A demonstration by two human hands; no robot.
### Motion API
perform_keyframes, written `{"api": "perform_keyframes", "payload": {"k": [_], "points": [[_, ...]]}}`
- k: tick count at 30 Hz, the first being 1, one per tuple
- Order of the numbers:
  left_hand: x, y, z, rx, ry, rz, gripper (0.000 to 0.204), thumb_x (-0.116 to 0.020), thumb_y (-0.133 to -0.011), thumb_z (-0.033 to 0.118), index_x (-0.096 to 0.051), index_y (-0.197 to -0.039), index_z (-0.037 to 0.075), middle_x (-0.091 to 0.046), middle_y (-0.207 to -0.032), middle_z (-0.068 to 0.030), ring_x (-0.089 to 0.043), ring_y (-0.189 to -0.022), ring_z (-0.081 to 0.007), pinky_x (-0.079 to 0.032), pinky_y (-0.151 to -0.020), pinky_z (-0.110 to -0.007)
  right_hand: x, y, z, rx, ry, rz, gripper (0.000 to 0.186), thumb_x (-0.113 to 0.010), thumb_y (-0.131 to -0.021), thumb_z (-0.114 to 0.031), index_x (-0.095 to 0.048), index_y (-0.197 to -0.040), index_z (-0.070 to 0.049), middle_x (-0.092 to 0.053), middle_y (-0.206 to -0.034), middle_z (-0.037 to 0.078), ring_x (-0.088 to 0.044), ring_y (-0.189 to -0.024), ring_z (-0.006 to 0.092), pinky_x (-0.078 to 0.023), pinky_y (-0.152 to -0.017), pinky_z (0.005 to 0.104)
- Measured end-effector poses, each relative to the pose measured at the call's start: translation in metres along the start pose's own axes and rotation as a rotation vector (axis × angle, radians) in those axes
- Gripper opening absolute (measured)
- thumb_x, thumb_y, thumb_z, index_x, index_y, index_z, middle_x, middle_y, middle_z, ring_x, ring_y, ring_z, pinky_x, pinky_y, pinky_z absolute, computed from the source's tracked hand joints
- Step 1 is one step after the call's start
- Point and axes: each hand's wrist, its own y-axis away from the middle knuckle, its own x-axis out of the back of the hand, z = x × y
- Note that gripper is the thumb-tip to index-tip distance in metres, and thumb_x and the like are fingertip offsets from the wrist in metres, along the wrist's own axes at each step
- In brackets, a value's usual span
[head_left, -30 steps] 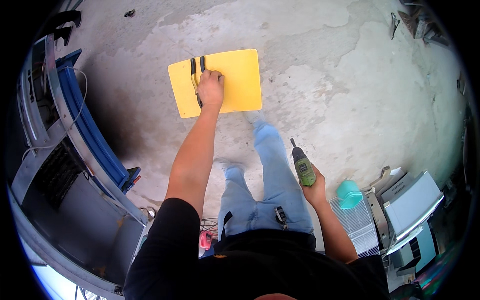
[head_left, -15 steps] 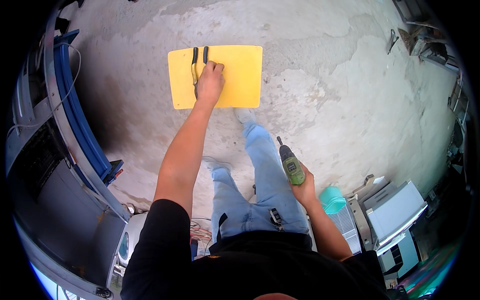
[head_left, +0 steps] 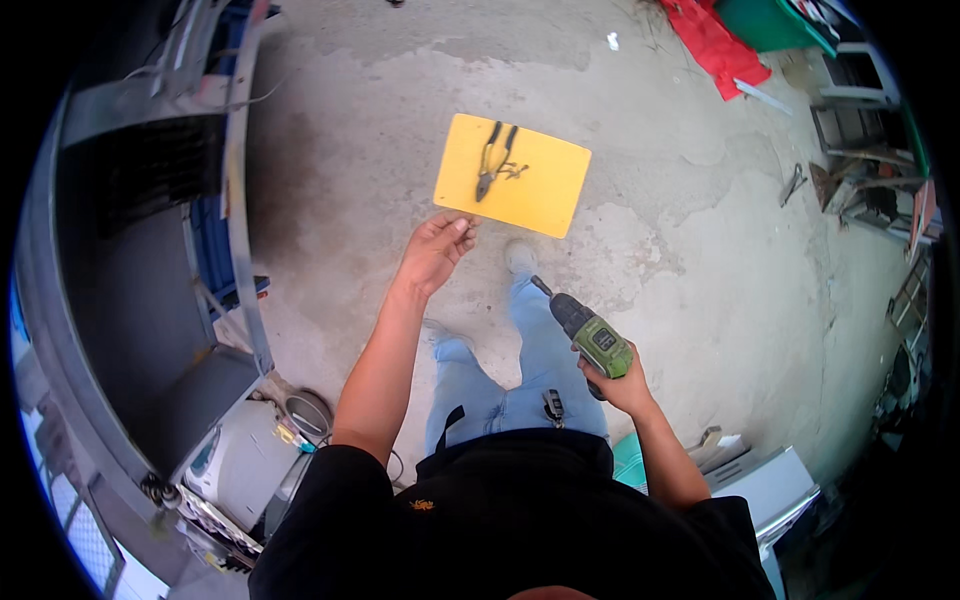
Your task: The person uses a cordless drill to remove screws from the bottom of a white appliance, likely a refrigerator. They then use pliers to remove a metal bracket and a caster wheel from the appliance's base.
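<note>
A yellow board (head_left: 556, 195) bears pliers (head_left: 493, 157) with yellow and black handles and several small dark pieces, apparently screws (head_left: 515, 170). My left hand (head_left: 437, 253) is just below the board's near left corner, fingers pinched on something small that I cannot make out. My right hand (head_left: 615, 385) is closed on the grip of a green and black cordless drill (head_left: 598, 338), its chuck pointing up and left over my right leg.
A metal frame cabinet (head_left: 245, 320) with blue panels fills the left, a white appliance (head_left: 235, 460) below it. A red sheet (head_left: 715, 50), green bin (head_left: 770, 25) and scrap metal lie at top right. A pale panel (head_left: 770, 485) and teal plastic container (head_left: 630, 460) are at lower right.
My left hand has come off the pliers on the board and moved down toward me. My right hand still holds the drill. The view has swung, showing more at upper right.
</note>
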Motion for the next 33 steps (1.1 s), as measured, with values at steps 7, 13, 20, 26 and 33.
{"api": "perform_keyframes", "payload": {"k": [7, 13, 20, 26, 33], "points": [[-0.012, 0.220, 0.081, -0.252, 0.081, -0.123, 0.016, -0.072, -0.096, 0.007, -0.072, -0.111, 0.002, -0.073, -0.112, -0.0102, -0.065, -0.094, -0.0151, -0.054, -0.088, -0.030, -0.087, 0.037, -0.145, 0.372, 0.090, -0.427, 0.026, -0.078, -0.080, -0.003, -0.069, -0.104, -0.001, -0.070, -0.091, 0.005, -0.065, -0.082, 0.0123, -0.053, -0.076, 0.0297], [0.031, 0.408, 0.130, -0.513, -0.270, 0.067, 0.017, -0.076, -0.092, 0.007, -0.076, -0.106, -0.001, -0.076, -0.098, -0.0102, -0.067, -0.086, -0.0145, -0.056, -0.081, -0.030, -0.194, 0.097, -0.211, 0.414, 0.274, -0.647, 0.024, -0.076, -0.078, -0.004, -0.073, -0.103, -0.003, -0.072, -0.086, 0.003, -0.065, -0.076, 0.0106, -0.053, -0.071, 0.0287], [0.104, 0.545, 0.109, -0.668, -0.289, 0.242, 0.018, -0.075, -0.095, 0.013, -0.076, -0.105, -0.003, -0.075, -0.093, -0.0087, -0.071, -0.078, -0.0154, -0.059, -0.074, -0.031, -0.308, 0.142, -0.224, 0.554, 0.502, -0.830, 0.024, -0.076, -0.081, -0.004, -0.075, -0.105, -0.003, -0.075, -0.090, 0.003, -0.067, -0.079, 0.0085, -0.055, -0.073, 0.0280], [0.135, 0.579, 0.091, -0.882, 0.258, 0.215, 0.016, -0.071, -0.100, 0.020, -0.070, -0.101, 0.004, -0.074, -0.096, -0.0080, -0.067, -0.079, -0.0130, -0.056, -0.075, -0.027, -0.395, 0.189, -0.212, 0.582, 0.400, -0.792, 0.025, -0.078, -0.083, -0.006, -0.073, -0.108, -0.001, -0.075, -0.094, 0.005, -0.068, -0.083, 0.0118, -0.055, -0.076, 0.0292], [0.153, 0.593, 0.141, -0.898, 0.525, 0.041, 0.019, -0.065, -0.104, 0.027, -0.068, -0.107, 0.008, -0.073, -0.103, -0.0058, -0.063, -0.085, -0.0111, -0.054, -0.080, -0.025, -0.449, 0.199, -0.225, 1.050, 0.534, -0.646, 0.054, -0.078, -0.075, 0.000, -0.062, -0.127, 0.001, -0.071, -0.107, 0.016, -0.068, -0.096, 0.0284, -0.052, -0.091, 0.0342]]}}
